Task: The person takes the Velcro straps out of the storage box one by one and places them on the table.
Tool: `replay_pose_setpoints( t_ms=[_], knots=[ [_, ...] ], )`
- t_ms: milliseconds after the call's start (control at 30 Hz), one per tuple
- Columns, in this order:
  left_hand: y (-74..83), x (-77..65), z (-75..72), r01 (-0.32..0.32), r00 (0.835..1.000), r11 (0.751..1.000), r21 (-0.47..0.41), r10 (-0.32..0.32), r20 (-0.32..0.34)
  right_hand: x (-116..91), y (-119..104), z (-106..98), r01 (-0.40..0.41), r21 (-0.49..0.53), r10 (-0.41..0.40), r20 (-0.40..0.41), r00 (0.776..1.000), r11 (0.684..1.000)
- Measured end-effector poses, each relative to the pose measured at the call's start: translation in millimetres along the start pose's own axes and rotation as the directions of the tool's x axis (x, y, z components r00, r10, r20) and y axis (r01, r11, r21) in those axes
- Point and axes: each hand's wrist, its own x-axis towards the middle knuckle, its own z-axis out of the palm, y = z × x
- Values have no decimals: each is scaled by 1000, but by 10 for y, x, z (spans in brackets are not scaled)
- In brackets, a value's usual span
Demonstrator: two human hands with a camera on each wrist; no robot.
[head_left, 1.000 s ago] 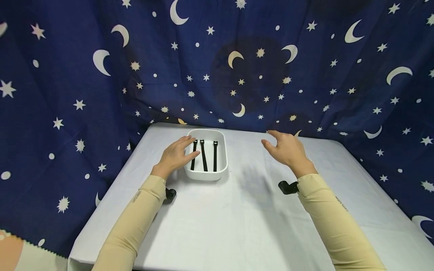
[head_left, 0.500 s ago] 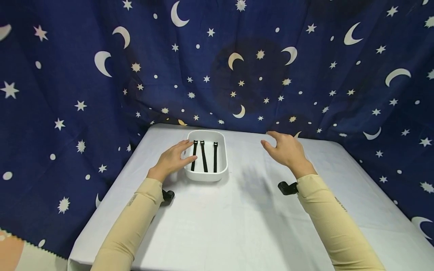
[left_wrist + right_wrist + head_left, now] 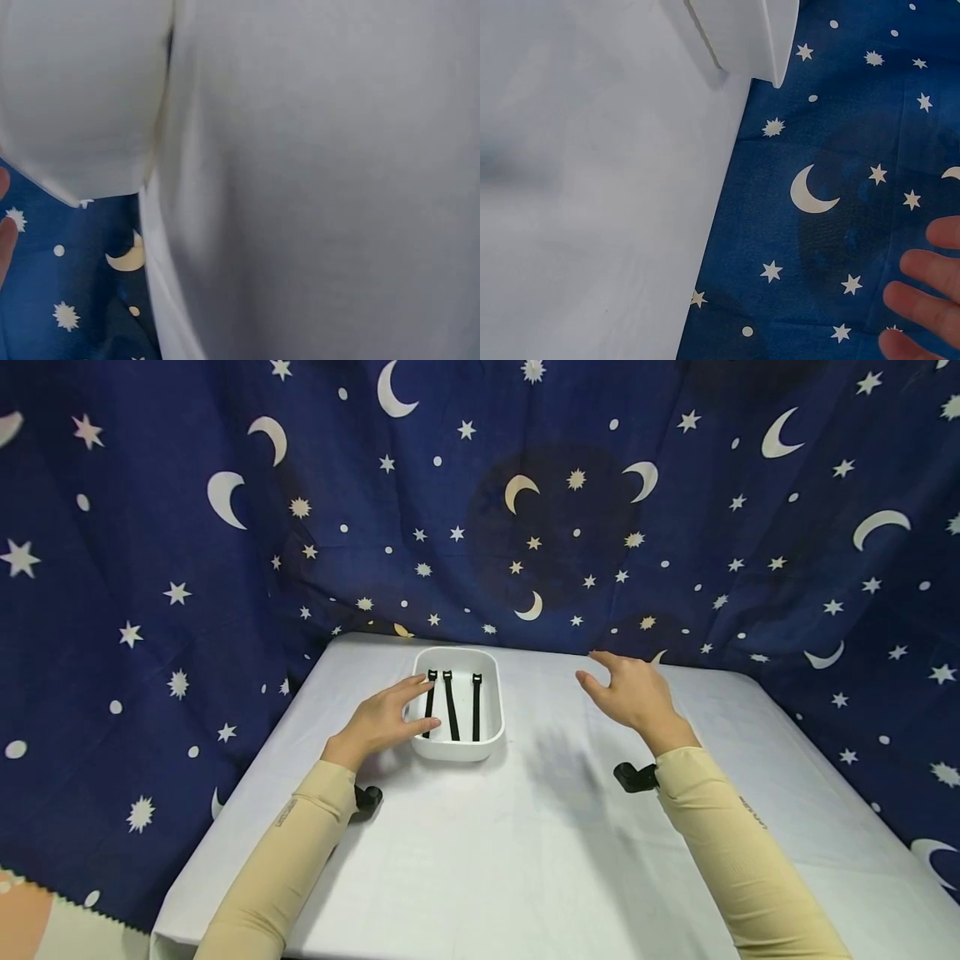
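Observation:
A white rounded tray (image 3: 457, 750) stands at the back left of the table, holding three black hook-and-loop straps (image 3: 476, 710) laid lengthwise inside. At its left side is my left hand (image 3: 381, 718), fingers and thumb extended and apart over the near left rim. The leftmost strap (image 3: 430, 697) lies beside those fingertips, partly covered by them; no grip on it shows. Away from the tray, my right hand (image 3: 633, 693) hovers above the right side of the table, fingers loosely extended, holding nothing. Its spread fingers (image 3: 922, 300) enter at the lower right of the right wrist view.
A white cloth covers the table (image 3: 480, 860). Behind and around it hangs a dark blue curtain (image 3: 555, 552) with moons and stars. A black camera mount (image 3: 636, 777) sits under the right wrist, another (image 3: 367, 802) under the left.
My left hand has shifted slightly left and toward me, and its thumb has dropped lower across the tray's rim. The right hand, tray and straps stay practically in place.

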Motion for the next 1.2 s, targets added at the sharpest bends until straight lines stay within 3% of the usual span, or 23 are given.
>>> replay_pose_setpoints(
  t_ms=[167, 400, 867, 1200],
  knots=[
    [22, -78, 6, -14, 1000, 1000, 14, 15, -9, 10, -10, 23, 4, 4, -4, 1, 1000, 1000],
    [-10, -184, 55, 21, 1000, 999, 28, -21, 6, 3, -37, 62, 9, 3, -9, 6, 1000, 1000],
    [-111, -217, 122, 12, 1000, 998, 68, -12, -6, 0, -81, 112, 0, 12, -1, 26, 1000, 1000],
    [-165, -203, 163, 10, 1000, 1000, 11, -9, -28, 28, -116, 156, 2, 13, -2, 34, 999, 1000]
  ],
)
